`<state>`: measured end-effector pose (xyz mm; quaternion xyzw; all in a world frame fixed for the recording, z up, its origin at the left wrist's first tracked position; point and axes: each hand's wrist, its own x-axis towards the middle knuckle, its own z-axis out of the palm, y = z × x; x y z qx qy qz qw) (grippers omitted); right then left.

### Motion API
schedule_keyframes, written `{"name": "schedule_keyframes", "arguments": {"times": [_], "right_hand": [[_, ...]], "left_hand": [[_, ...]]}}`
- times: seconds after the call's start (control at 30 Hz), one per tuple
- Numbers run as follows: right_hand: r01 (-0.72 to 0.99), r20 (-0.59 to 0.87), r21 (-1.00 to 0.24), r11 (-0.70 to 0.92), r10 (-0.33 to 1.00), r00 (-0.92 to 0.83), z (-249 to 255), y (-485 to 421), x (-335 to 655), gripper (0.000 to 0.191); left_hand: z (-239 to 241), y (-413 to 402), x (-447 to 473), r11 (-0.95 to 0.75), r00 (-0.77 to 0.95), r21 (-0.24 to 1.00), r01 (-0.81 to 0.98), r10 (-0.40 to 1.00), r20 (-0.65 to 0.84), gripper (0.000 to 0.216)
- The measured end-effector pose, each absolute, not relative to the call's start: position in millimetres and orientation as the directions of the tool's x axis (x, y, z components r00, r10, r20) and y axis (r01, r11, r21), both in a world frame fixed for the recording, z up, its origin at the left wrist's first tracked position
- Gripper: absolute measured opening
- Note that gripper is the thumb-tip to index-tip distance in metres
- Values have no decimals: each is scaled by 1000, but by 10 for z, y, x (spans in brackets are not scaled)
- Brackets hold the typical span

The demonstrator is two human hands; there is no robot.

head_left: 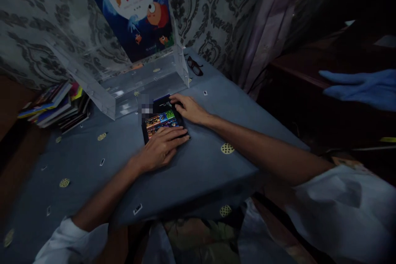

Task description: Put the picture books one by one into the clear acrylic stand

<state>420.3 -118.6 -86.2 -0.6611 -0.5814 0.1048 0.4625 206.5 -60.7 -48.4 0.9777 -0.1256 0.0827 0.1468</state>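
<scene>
A thin dark book (162, 116) with rows of colourful picture panels lies flat on the cloth-covered table, part of its upper left blurred out. My left hand (162, 146) rests across its lower edge, palm down with fingers stretched out, and hides the bottom panels. At the upper right corner of the book, my right hand (192, 108) touches the edge with its fingertips. Its fingers are slightly bent, with the thumb apart from them.
Behind the book stands a clear acrylic stand (148, 88) with a fish picture book (133, 12) leaning upright. A pile of books (62, 105) lies left; glasses (194, 66) lie at the table's (198, 181) back corner. A blue glove (361, 86) shows at right.
</scene>
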Motion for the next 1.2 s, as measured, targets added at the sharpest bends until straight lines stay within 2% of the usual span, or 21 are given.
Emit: {"name": "schedule_keyframes", "arguments": {"times": [0.13,0.3,0.37,0.53,0.7,0.93,1.2], "right_hand": [[713,417,-692,110,868,270,-873,-1199,4203,40],[781,419,-618,90,878,231,-902,-1227,4217,35],[806,434,-583,102,878,203,-912,-1235,4231,34],[897,470,-419,139,879,83,-868,-1167,4232,32],[911,357,-312,270,922,-151,-719,-928,3938,34],[859,333,-335,387,902,-276,-647,-814,3409,37],[774,331,-387,501,859,-391,-706,-1198,3233,37]], "left_hand": [[-484,-431,2064,-914,956,335,-231,-149,252,44],[-580,201,1988,-927,873,347,142,282,398,42],[-648,431,1942,-911,840,351,217,357,408,43],[-781,697,1900,-899,841,388,203,363,401,48],[-775,746,1915,-881,842,442,172,364,399,51],[-797,757,1933,-870,836,459,179,381,396,50],[-803,749,1936,-870,829,453,194,393,399,49]]}}
